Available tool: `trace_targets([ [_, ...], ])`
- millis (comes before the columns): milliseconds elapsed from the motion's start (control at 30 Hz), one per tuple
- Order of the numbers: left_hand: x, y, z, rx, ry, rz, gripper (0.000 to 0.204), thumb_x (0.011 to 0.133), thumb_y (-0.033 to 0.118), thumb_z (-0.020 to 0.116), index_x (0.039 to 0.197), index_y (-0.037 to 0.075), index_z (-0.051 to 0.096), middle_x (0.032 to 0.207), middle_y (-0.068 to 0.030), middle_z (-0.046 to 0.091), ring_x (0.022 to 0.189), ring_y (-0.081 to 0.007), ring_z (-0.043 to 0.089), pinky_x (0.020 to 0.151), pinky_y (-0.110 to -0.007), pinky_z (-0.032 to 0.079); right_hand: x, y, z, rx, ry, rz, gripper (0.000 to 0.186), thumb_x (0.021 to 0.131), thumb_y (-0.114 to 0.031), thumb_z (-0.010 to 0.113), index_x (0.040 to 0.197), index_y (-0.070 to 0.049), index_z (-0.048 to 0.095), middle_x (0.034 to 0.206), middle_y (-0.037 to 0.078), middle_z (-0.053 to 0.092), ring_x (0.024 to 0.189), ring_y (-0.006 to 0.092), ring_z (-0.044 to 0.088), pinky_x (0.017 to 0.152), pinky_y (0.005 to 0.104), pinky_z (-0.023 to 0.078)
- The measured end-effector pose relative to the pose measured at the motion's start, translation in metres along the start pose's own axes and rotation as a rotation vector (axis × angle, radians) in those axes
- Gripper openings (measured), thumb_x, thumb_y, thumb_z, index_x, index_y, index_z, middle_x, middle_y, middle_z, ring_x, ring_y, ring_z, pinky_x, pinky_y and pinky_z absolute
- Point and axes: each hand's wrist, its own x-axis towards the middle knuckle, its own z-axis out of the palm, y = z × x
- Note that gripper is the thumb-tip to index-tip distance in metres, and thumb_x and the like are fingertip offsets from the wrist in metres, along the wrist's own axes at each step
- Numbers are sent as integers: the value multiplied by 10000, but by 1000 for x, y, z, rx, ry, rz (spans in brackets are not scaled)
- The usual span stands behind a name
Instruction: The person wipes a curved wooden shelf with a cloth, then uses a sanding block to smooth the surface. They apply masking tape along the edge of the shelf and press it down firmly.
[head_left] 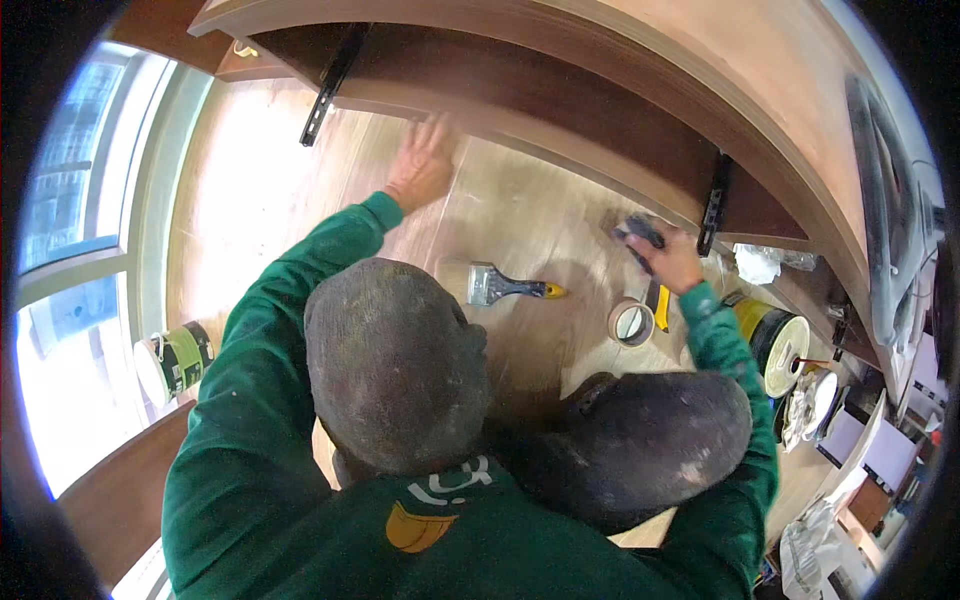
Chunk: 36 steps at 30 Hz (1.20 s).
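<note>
My left hand (422,168) reaches forward with its fingers stretched out, slightly smeared by motion. Its fingertips are at the lower edge of a brown wooden furniture panel (500,85); whether they touch it I cannot tell. On the right, my right hand (675,262) is closed round a dark block-shaped tool (640,232), blurred and partly covered by the fingers, low beside the same panel. Between the hands a flat paintbrush (515,287) lies on the wood-look floor (500,205). A roll of masking tape (617,323) and a yellow-handled tool (662,308) lie just below my right hand.
Black metal slides (332,85) are fixed to the panel. A paint can (785,355) lies on its side at the right, near crumpled plastic (757,262). Another can (180,358) stands by the window (75,250) at left. My bent knees (395,365) are close in front.
</note>
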Motion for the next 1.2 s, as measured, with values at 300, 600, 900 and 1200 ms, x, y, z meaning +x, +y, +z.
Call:
trace_targets([
  [300, -4, -16, 2, -82, 90, -123, 808, 789, 255, 661, 1451, -24, 291, 1438, -213, 353, 1347, -397, 311, 1130, -518, 234, 36, -23, 10, 93, 35, 315, 472, 813, -417, 738, 878, 46, 674, 631, 134, 646, 532, 203, 664, 510, 324, 538],
  [600, 13, 27, 13, -162, -15, 136, 683, 827, 260, 631, 1401, -18, 385, 1326, -183, 449, 1283, -357, 390, 1094, -510, 276, 98, -50, 141, 1166, 925, 432, 401, 761, -253, 814, 867, 77, 613, 721, 128, 646, 480, 240, 621, 429, 364, 545],
  [900, 2, -48, -12, -85, 174, -26, 643, 771, 160, 624, 1364, -11, 439, 1338, -161, 452, 1279, -308, 414, 1033, -466, 348, 165, -140, 248, 666, 973, 349, 303, 768, -249, 804, 883, 1, 676, 706, 77, 649, 477, 159, 575, 394, 297, 475],
  [1200, -2, -43, -10, -108, 66, -60, 801, 720, 239, 652, 1404, -57, 357, 1355, -203, 425, 1286, -354, 391, 1027, -483, 362, 121, -79, 179, 1300, 1005, 316, 309, 792, -216, 790, 927, 27, 653, 738, 108, 663, 487, 183, 600, 412, 323, 499],
])
